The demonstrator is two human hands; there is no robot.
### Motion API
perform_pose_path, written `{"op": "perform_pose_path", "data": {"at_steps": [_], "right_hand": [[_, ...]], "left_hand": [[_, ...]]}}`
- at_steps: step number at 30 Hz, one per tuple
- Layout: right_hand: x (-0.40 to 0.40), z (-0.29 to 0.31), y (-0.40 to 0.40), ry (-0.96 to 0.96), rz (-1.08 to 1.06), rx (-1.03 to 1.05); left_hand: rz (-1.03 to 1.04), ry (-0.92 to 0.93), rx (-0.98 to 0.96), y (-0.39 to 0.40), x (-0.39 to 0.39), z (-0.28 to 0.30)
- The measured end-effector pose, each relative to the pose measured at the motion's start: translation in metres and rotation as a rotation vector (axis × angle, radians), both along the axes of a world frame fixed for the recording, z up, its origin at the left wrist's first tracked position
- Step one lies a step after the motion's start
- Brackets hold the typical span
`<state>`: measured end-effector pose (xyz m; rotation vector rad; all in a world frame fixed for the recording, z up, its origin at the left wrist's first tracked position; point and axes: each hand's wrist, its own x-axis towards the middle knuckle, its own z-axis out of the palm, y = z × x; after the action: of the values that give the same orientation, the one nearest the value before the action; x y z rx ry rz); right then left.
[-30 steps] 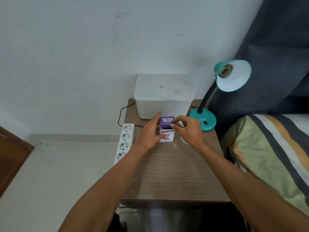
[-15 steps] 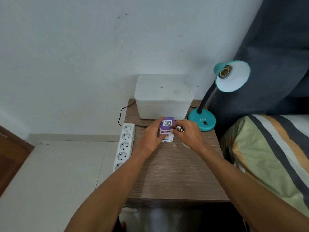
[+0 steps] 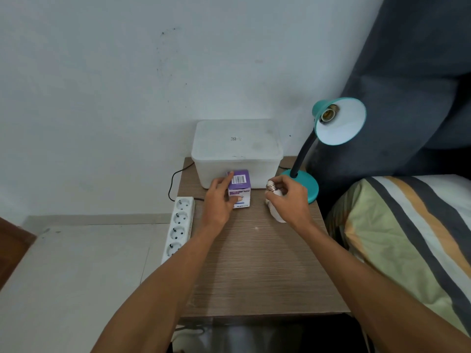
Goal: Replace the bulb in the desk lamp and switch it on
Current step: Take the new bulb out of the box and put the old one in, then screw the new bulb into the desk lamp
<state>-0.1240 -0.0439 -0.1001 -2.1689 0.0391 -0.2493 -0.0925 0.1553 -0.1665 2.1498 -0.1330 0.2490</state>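
Observation:
A teal desk lamp [image 3: 309,186] stands at the table's back right, its shade tilted toward me and its socket [image 3: 328,114] empty. My left hand [image 3: 219,202] grips a purple and white bulb box [image 3: 239,183] standing in front of the white bin. My right hand [image 3: 290,200] holds a white bulb [image 3: 272,186] by its neck, screw base pointing left, a short gap right of the box. A second white bulb [image 3: 277,216] lies on the table just under my right hand, partly hidden by it.
A white lidded plastic bin [image 3: 237,149] sits at the back of the wooden table [image 3: 254,263]. A white power strip [image 3: 178,225] hangs off the table's left edge with a black cable. A striped bed [image 3: 407,238] borders the right side.
My right hand has drawn the bulb away from the box's top toward the right. My left hand stays on the box.

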Motion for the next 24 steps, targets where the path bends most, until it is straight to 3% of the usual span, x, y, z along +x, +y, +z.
{"op": "perform_pose_path", "data": {"at_steps": [12,17,24], "right_hand": [[-0.008,-0.004,-0.011,0.076,0.004,0.059],[-0.014,0.021,-0.026,0.076,-0.158,0.204],[-0.007,0.080,-0.072,-0.183,-0.318,0.205]], "left_hand": [[-0.027,0.022,0.104,-0.007,-0.002,0.007],[0.001,-0.191,0.194,-0.013,-0.015,0.029],[-0.158,-0.459,0.310,-0.061,0.005,0.087]]}}
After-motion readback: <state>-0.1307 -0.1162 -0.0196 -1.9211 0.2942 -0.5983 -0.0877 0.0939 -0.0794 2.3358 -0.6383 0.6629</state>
